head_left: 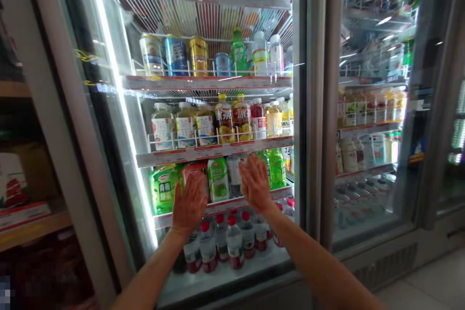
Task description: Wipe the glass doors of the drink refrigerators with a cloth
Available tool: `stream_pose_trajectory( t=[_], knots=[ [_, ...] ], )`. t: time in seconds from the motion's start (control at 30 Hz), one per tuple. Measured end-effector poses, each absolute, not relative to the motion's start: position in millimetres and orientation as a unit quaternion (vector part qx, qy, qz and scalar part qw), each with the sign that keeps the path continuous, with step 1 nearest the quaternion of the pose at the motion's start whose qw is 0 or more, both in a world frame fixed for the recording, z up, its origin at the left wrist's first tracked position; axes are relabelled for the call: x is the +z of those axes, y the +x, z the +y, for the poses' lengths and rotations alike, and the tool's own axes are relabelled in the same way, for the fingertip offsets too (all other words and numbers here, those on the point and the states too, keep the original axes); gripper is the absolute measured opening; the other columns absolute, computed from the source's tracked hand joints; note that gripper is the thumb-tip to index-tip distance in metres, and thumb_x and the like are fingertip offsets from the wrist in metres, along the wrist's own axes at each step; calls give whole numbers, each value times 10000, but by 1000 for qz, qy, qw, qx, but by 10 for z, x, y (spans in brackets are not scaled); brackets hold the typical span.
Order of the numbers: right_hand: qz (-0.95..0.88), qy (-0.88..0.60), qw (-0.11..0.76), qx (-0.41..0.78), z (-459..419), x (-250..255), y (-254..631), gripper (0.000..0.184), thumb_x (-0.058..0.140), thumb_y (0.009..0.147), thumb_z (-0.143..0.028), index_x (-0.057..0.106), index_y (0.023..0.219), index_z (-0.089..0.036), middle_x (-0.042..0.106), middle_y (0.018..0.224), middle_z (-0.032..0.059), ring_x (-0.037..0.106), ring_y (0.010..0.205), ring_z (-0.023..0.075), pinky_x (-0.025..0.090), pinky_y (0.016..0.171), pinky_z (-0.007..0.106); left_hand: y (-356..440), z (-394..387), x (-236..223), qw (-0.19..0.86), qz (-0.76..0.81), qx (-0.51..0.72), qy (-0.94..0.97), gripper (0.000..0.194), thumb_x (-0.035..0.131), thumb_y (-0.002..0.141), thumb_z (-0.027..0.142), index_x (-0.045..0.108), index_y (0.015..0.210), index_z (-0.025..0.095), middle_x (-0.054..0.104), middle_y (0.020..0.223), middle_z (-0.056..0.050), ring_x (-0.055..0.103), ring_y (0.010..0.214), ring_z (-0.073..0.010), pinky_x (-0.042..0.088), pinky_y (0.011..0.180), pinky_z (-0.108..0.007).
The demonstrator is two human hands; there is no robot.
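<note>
Both hands reach out in front of a lit drinks fridge, palms turned away from me. My left hand (189,202) has its fingers stretched out and holds nothing; it covers part of a red-labelled bottle, beside a large green bottle (164,189). My right hand (255,183) is also stretched flat, bare of any object, in front of a clear bottle with a pale label (233,174). Between the hands stands a green-labelled bottle (218,180). Reflections show a glass door (218,85) in front of the shelves; whether the palms touch it I cannot tell.
Red-capped water bottles (234,244) line the fridge bottom. Tea bottles (225,118) stand one shelf up, cans (174,55) above them. A metal door frame (319,106) divides this fridge from a second one (370,155) at right. A shelf unit (32,232) stands at left.
</note>
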State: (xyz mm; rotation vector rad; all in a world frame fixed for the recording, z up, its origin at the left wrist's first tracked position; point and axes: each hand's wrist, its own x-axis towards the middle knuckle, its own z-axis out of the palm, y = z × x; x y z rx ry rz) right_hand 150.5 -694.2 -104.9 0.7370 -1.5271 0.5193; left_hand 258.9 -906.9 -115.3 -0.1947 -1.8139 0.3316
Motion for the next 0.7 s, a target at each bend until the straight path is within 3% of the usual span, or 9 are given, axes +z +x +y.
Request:
stream_pose_trajectory(
  t=[0.13, 0.33, 0.43, 0.57, 0.7],
  knots=[
    [-674, 386, 606, 171, -6781, -1172, 1499, 503, 447, 809, -182, 435, 1302, -279, 322, 1445, 47, 206, 1362, 229, 239, 1089, 485, 2601, -9066, -1138, 598, -784, 152, -78, 672, 476, 852, 247, 118, 1419, 202, 341, 1406, -105, 194, 1353, -186, 96, 1130, -410],
    [-667, 126, 661, 320, -6194, -1233, 1111, 543, 374, 855, -200, 282, 1390, -205, 212, 1480, 121, 194, 1363, 258, 256, 1058, 542, 2618, -9011, -1161, 583, -797, 150, -53, 666, 447, 859, 239, 98, 1422, 174, 311, 1420, -117, 141, 1364, -203, 79, 1128, -440],
    [-666, 234, 648, 285, -6617, -1300, 1367, 566, 397, 840, -181, 278, 1391, -225, 191, 1490, 100, 150, 1375, 258, 247, 1071, 537, 2606, -8964, -1177, 577, -803, 144, -40, 665, 443, 860, 238, 94, 1423, 177, 290, 1432, -119, 140, 1366, -214, 87, 1123, -462],
    [-689, 398, 580, 174, -7038, -1451, 1685, 529, 446, 817, -179, 387, 1336, -262, 314, 1447, 61, 155, 1374, 247, 243, 1091, 494, 2608, -8917, -1207, 583, -800, 136, -29, 666, 440, 859, 237, 92, 1424, 180, 291, 1433, -122, 154, 1366, -219, 116, 1117, -466],
    [-697, 344, 604, 179, -6532, -1586, 1454, 536, 436, 826, -177, 359, 1349, -264, 325, 1440, 78, 191, 1366, 234, 265, 1074, 502, 2636, -8895, -1259, 580, -803, 137, -23, 673, 446, 857, 238, 91, 1424, 170, 299, 1429, -131, 159, 1365, -220, 139, 1112, -464]
  ],
)
